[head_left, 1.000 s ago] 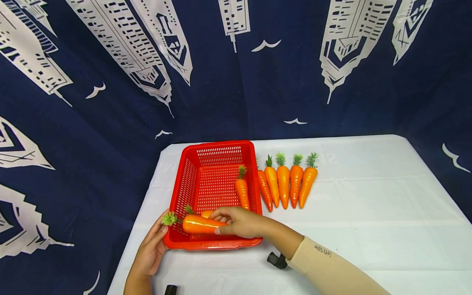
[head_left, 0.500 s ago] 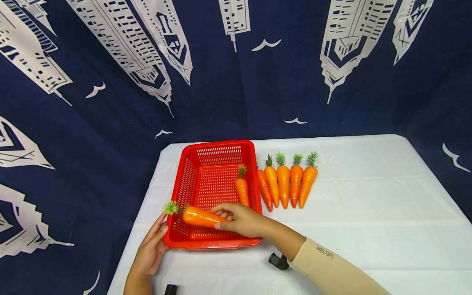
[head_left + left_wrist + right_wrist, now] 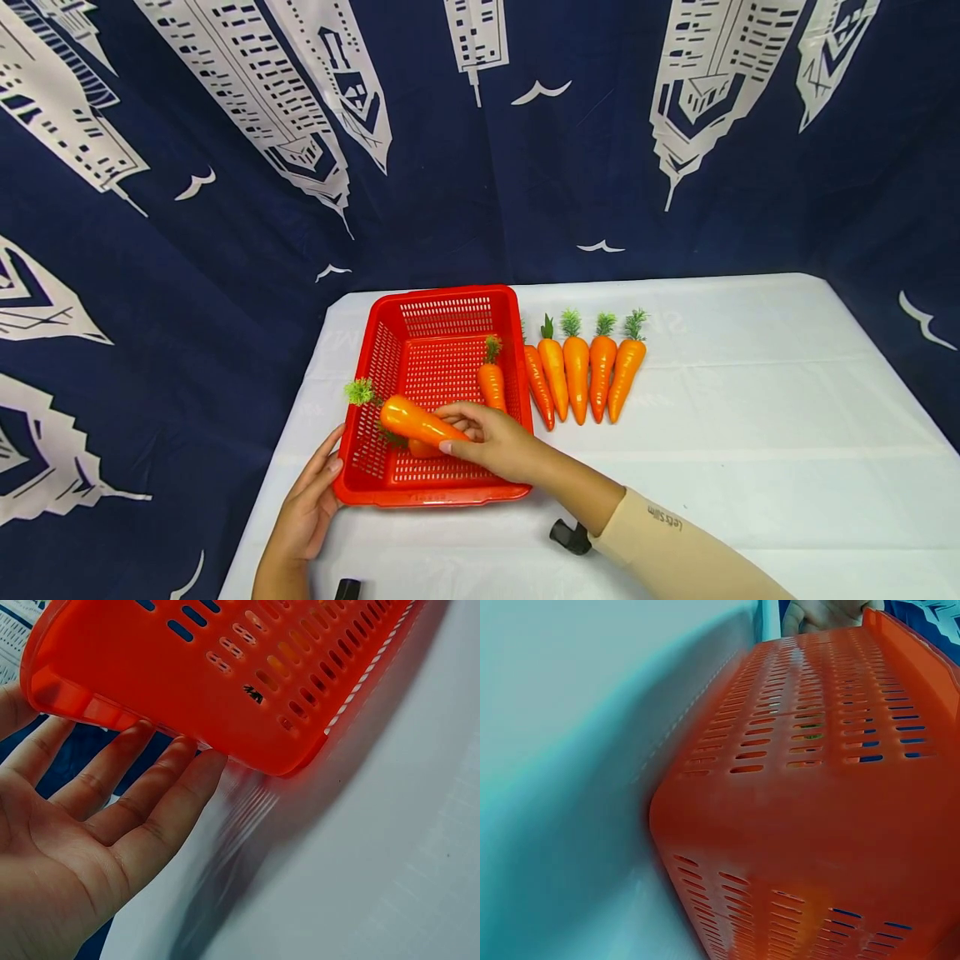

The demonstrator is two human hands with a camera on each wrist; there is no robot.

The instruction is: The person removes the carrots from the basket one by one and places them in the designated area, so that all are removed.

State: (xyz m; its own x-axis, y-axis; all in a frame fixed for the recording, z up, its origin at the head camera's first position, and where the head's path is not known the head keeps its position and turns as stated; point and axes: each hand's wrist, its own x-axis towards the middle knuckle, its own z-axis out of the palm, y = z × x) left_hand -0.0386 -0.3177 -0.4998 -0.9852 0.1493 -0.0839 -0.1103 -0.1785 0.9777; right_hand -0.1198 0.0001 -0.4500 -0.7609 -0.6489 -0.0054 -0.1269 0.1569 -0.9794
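My right hand [image 3: 491,442] pinches an orange carrot [image 3: 416,421] by its narrow end, thumb in front and fingers behind. The carrot tilts over the red basket [image 3: 435,499], its frilly light-green top pointing to the left rim. Partly hidden under it lies another carrot [image 3: 423,450] inside the basket. One more carrot [image 3: 492,386] lies along the basket's right wall. My left hand [image 3: 307,504] rests its fingers against the basket's near left corner; in the left wrist view these fingers [image 3: 180,795] reach fairly straight to the rim. The right wrist view shows the basket's slotted outer walls [image 3: 780,802].
Several carrots, among them an orange one [image 3: 576,379], lie in a row right of the basket on the white-covered table [image 3: 750,433]. Black objects [image 3: 572,536] show near the right sleeve and at the bottom edge. A navy printed cloth [image 3: 480,192] hangs behind.
My right hand has lifted the carrot and shifted it away from me, its leafy end swinging up and rightward. The carrot beneath now shows more. My left hand stays at the basket.
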